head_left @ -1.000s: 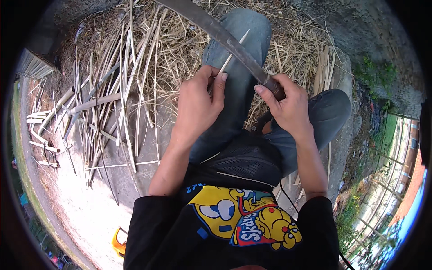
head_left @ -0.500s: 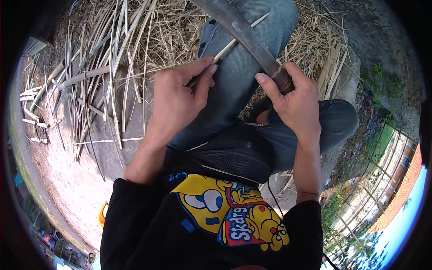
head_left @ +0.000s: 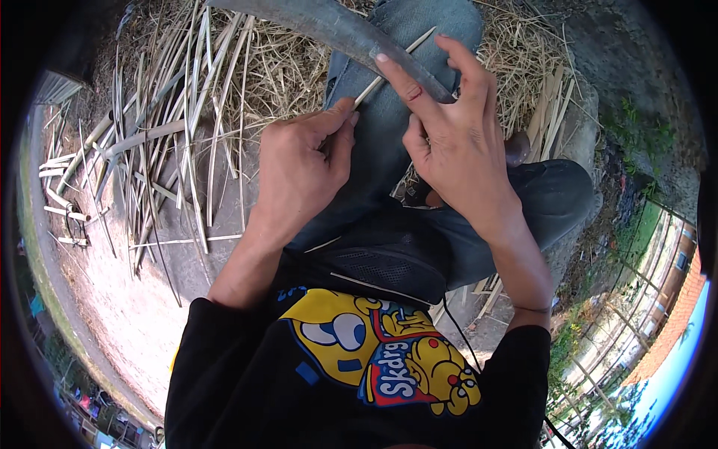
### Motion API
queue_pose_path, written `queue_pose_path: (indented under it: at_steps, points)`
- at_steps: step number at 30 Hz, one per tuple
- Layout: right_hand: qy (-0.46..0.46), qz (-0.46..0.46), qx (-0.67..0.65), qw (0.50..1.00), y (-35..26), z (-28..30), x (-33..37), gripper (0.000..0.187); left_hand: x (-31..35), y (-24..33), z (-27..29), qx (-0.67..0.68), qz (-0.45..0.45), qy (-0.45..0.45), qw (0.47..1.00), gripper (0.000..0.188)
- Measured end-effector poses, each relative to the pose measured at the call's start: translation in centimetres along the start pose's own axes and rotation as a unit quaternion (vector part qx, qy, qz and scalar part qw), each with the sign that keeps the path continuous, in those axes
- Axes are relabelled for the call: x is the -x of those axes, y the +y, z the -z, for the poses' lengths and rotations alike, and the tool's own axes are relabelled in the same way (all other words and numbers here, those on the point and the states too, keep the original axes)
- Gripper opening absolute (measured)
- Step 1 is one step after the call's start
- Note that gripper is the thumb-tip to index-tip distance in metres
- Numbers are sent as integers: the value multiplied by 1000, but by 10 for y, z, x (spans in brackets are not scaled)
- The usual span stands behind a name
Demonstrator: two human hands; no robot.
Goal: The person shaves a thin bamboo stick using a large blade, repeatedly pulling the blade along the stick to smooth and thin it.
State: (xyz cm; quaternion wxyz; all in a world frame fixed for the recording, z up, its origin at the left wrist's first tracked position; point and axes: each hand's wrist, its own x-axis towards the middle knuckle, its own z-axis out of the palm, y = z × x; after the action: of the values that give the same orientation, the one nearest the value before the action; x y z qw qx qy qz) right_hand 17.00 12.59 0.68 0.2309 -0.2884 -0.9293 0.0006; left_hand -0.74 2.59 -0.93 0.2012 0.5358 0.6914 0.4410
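My left hand (head_left: 305, 161) is closed round a thin pale stick (head_left: 366, 91), its sharpened tip pointing up and away over my jeans-covered knee (head_left: 441, 19). Across the stick lies the broad, curved grey blade of a large knife (head_left: 314, 21). My right hand (head_left: 467, 142) is over the knife's handle (head_left: 517, 147), of which only the brown butt shows beside the palm. The index finger reaches onto the blade, and another finger stretches out past it. A red mark shows on that index finger. The fingers around the handle are mostly hidden.
Long split strips (head_left: 198, 127) lie in a tangled pile at the left. Shavings (head_left: 292, 67) cover the ground round my knee. Flat pale strips (head_left: 553, 112) lie at the right. A black mesh pouch (head_left: 381, 266) rests on my lap.
The blade has swung leftward and lies flatter. My right hand has loosened from its tight grip, stretching fingers over the blade, and the handle's butt now shows at its right. The left hand has barely moved.
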Motion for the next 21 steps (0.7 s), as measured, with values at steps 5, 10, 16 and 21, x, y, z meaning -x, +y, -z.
queue_pose_path:
  at_steps: [5,10,16,21]
  points:
    - [-97,43,24,994,6,8,-6,71,-2,0,5,-1,6,-9,1000,17]
    - [-92,134,63,985,4,9,-2,65,-5,4,6,7,8,-9,1000,17]
    - [-70,89,42,993,3,4,-4,61,-4,5,4,19,33,-23,999,17]
    - [-70,96,86,989,1,5,-3,58,-5,4,5,20,39,-25,999,18]
